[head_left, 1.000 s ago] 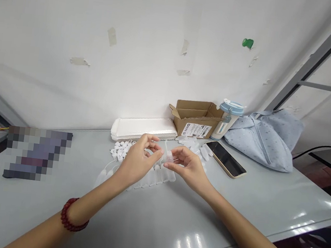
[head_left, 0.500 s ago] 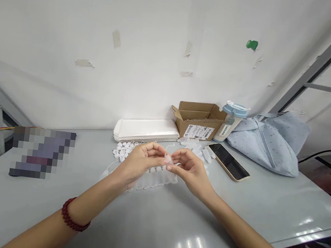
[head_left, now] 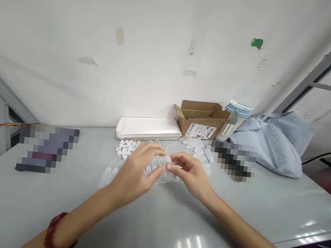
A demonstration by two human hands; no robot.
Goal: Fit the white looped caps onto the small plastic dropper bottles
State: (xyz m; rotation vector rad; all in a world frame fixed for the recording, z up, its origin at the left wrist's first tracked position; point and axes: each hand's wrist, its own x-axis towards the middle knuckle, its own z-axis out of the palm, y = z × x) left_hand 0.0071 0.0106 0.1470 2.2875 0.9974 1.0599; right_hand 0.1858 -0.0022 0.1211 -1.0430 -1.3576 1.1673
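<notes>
- A small translucent piece [head_left: 167, 161] is held over the table [head_left: 170, 229], in front of the cardboard box [head_left: 202, 122] and nearer to the person than the box.
- The right hand [head_left: 189, 173] is closed on this piece: thumb and forefinger are pinched together on it, and the other fingers are loosely bent.
- The left hand [head_left: 135, 174] is brought to the same piece from the other side. Its fingers are curled toward it, but the hand is blurred and its back hides the tips, so it cannot be told whether the piece is really gripped by it.
- A row of translucent pieces [head_left: 107, 176] lies on the table under and beside the left hand, in front of the box and to its left.
- A heap of white caps [head_left: 126, 148] is seen between this row and a stack of white trays [head_left: 148, 126], which lies just left of the box.
- More loose pieces [head_left: 195, 146] lie directly in front of the box; a cup with a blue lid [head_left: 232, 122] stands just right of it.
- The step in hand is judged to be fine work with both hands on one piece.
- For further handling, a light and exact fingertip hold is called for, because the piece is small and slippery-looking.
</notes>
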